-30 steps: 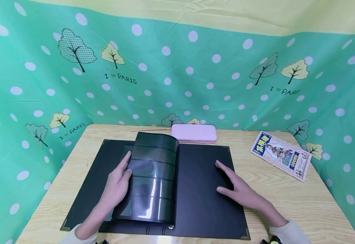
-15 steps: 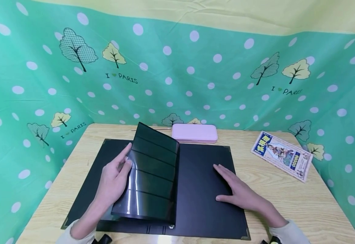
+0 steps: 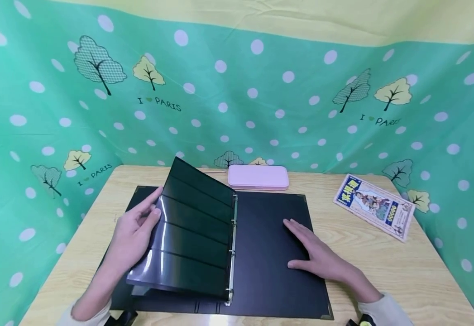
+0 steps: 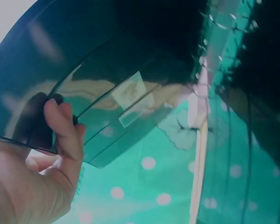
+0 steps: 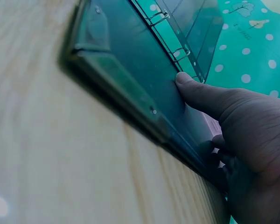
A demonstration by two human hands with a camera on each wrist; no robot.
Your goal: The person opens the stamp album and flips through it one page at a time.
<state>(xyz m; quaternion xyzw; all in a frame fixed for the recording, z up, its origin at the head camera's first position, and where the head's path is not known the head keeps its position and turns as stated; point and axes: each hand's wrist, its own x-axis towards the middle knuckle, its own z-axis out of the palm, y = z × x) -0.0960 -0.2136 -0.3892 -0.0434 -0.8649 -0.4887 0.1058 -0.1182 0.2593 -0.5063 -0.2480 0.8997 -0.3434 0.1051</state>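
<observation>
A black ring binder album (image 3: 269,253) lies spread on the table, its metal rings (image 3: 232,249) showing along the spine. My left hand (image 3: 132,235) pinches the outer edge of the glossy black pocket pages (image 3: 196,231), thumb on top and fingers behind. The pages tilt up off the left cover, part of which they hide. In the left wrist view, their pocket strips (image 4: 107,102) curve away from the hand (image 4: 65,140). My right hand (image 3: 322,258) rests on the right cover near its outer edge, fingers and thumb spread.
Behind the album stands a lilac case (image 3: 258,176), with a thin stick (image 3: 216,171) beside it. A printed paper packet (image 3: 375,206) with a blue label lies at the right. Green dotted cloth (image 3: 261,108) hangs along the back and sides of the table (image 3: 387,271).
My left hand has moved left, lifting and pulling the pages' outer edge further up and over. The rings have come into view. My right hand has settled slightly with its fingers still spread.
</observation>
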